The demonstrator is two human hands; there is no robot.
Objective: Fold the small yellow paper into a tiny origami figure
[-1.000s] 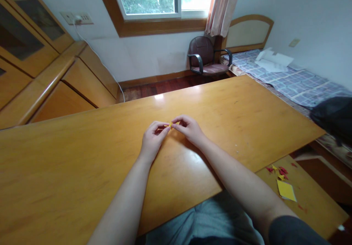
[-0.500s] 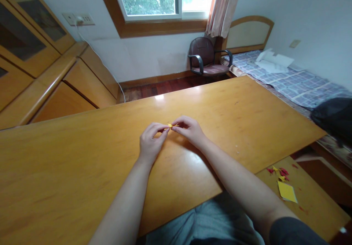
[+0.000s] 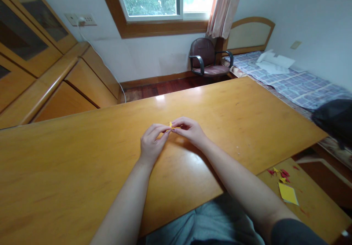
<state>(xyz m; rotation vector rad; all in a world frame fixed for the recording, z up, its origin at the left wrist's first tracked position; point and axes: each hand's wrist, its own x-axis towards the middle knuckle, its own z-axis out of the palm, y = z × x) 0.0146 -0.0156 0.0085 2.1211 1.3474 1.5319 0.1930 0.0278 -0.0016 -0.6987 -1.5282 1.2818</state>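
Observation:
Above the wooden table [image 3: 90, 157], a small folded piece of yellow paper [image 3: 171, 124] is pinched between the fingertips of both hands. My left hand [image 3: 152, 140] grips its left side with thumb and forefinger. From the right, my right hand [image 3: 191, 129] pinches the same paper, with a thin yellow point showing between its fingers. A short yellow tip sticks up between the hands. Fingers cover most of the paper, so its full shape is hidden.
On a lower surface at the right lie a stack of yellow square paper [image 3: 288, 193] and several small red and yellow folded paper pieces [image 3: 283, 174]. Beyond the table are a brown armchair [image 3: 206, 58], a bed [image 3: 305, 80] and a wooden cabinet [image 3: 82, 80]. A dark bag [image 3: 335, 118] rests on the bed.
The yellow paper has been turned slightly in my fingers, and a tip now stands up between the hands. Both hands have stayed nearly in place.

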